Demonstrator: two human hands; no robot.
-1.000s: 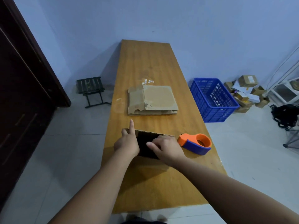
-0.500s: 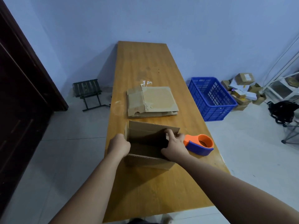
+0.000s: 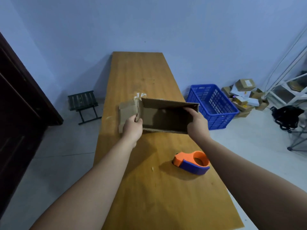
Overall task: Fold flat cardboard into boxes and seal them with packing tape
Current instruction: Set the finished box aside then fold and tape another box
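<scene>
Stool [image 3: 82,103]: standing on the floor left of the bench [image 3: 137,72], well apart from both hands.
Cardboard [image 3: 127,112]: lying flat on the bench; only its left part is showing, the rest sitting hidden behind the box.
Left hand [image 3: 132,128]: gripping the box's left end, fingers curling round the edge of that wall.
Box [image 3: 166,117]: being held between the two hands over the middle of the bench, in front of the cardboard. Its open side is facing the person, with the dark inside showing. Its long axis is running left to right, the right end dipping slightly.
Right hand [image 3: 197,123]: gripping the box's right end, fingers curling over the wall into the inside.
Dispenser [image 3: 191,161]: orange and blue, lying on the bench nearer the person than the box, near the right edge, apart from both hands.
Crate [image 3: 214,105]: blue, sitting on the floor just right of the bench.
</scene>
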